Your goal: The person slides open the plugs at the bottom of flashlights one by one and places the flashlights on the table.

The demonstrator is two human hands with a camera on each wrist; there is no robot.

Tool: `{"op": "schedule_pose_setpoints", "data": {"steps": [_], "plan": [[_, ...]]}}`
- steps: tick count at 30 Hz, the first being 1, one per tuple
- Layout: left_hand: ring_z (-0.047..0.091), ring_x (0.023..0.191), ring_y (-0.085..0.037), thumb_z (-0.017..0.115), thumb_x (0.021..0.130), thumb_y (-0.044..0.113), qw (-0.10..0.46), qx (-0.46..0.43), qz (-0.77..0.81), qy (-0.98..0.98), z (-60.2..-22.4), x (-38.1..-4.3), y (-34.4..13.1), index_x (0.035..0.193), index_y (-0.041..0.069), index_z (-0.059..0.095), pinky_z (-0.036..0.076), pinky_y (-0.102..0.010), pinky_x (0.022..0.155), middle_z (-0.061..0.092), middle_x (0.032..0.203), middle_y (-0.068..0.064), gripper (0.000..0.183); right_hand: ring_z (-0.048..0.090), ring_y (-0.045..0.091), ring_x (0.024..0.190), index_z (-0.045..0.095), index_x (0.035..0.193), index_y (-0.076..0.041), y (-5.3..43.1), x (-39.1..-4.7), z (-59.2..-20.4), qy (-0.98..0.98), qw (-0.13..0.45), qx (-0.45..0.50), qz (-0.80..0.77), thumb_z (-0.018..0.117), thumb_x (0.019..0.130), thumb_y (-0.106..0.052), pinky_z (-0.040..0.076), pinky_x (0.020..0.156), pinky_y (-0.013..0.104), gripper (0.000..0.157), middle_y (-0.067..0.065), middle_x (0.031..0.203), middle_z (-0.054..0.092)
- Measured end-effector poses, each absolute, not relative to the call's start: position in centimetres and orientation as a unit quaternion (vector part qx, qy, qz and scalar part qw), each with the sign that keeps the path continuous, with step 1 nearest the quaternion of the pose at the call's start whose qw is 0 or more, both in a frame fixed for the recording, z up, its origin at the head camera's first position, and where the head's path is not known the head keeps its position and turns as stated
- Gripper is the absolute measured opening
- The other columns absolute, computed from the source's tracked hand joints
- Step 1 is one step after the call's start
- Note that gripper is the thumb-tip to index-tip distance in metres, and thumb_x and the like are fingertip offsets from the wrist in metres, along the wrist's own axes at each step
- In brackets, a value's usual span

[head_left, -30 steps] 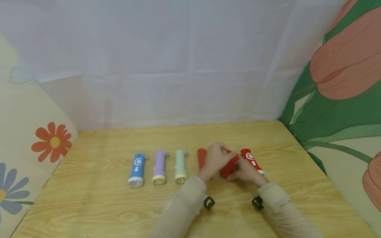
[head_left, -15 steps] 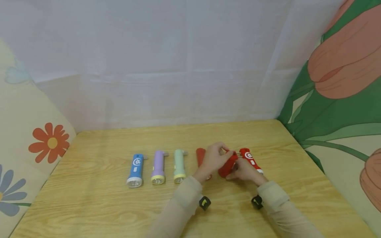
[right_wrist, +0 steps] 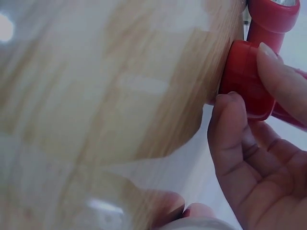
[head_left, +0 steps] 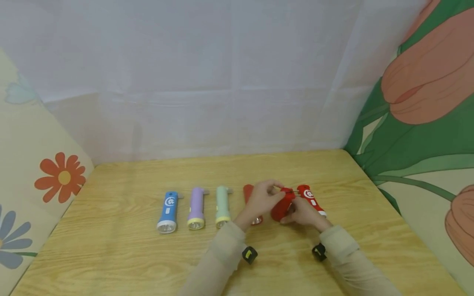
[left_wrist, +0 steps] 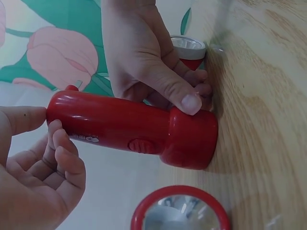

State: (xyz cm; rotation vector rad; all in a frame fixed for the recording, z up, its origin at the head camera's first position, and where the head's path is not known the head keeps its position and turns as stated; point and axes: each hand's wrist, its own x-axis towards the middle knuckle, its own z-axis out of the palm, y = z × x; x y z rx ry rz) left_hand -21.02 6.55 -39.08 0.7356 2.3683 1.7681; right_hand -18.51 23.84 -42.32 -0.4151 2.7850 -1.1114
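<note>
A red flashlight [left_wrist: 112, 122] stands lens-down on the wooden table, leaning slightly, its ribbed switch visible in the left wrist view. My right hand [head_left: 305, 211] grips its wide head, thumb on one side and fingers on the other; the right wrist view shows thumb and fingertip on the red head [right_wrist: 247, 79]. At the tail end, my left hand [head_left: 261, 201] pinches with its fingertips, while its other fingers [left_wrist: 69, 165] are curled beside the body. Another red flashlight [head_left: 249, 193] lies partly behind the left hand. A red flashlight with a white emblem [head_left: 310, 195] lies beyond the right hand.
Left of the hands lie a blue flashlight [head_left: 169, 209], a purple one [head_left: 197, 207] and a mint-green one [head_left: 223, 205], lenses toward me, grey tabs sticking out at their tails. The table [head_left: 129, 255] ends at a white cloth backdrop [head_left: 185, 82], with flower-printed panels at both sides.
My left hand has drawn back slightly from the tail, so more of the flashlight's top shows. The lens of the red flashlight behind it has come into sight. The right hand keeps its grip.
</note>
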Motion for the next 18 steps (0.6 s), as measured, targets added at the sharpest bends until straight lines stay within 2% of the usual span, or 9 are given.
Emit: {"op": "schedule_pose_setpoints", "data": {"steps": [12, 18], "plan": [[0.053, 0.065, -0.004, 0.071, 0.079, 0.01, 0.028, 0.251, 0.581, 0.774, -39.42, -21.11, 6.02, 0.098, 0.003, 0.068, 0.045, -0.018, 0.058, 0.063, 0.074, -0.003, 0.02, 0.056, 0.015, 0.073, 0.059, 0.108, 0.004, 23.86, -18.5, -42.52, 0.925, 0.038, -0.135, -0.352, 0.084, 0.061, -0.014, 0.046, 0.064, 0.029, 0.056, 0.006, 0.086, 0.064], [0.053, 0.065, -0.004, 0.073, 0.076, 0.009, 0.034, 0.247, 0.587, 0.77, -39.66, -21.14, 5.93, 0.098, 0.003, 0.069, 0.046, -0.019, 0.059, 0.065, 0.086, -0.006, 0.023, 0.059, 0.027, 0.091, 0.058, 0.111, 0.003, 23.89, -18.52, -42.76, 0.928, 0.031, -0.132, -0.346, 0.085, 0.06, -0.015, 0.046, 0.082, 0.044, 0.061, 0.012, 0.098, 0.065]]}}
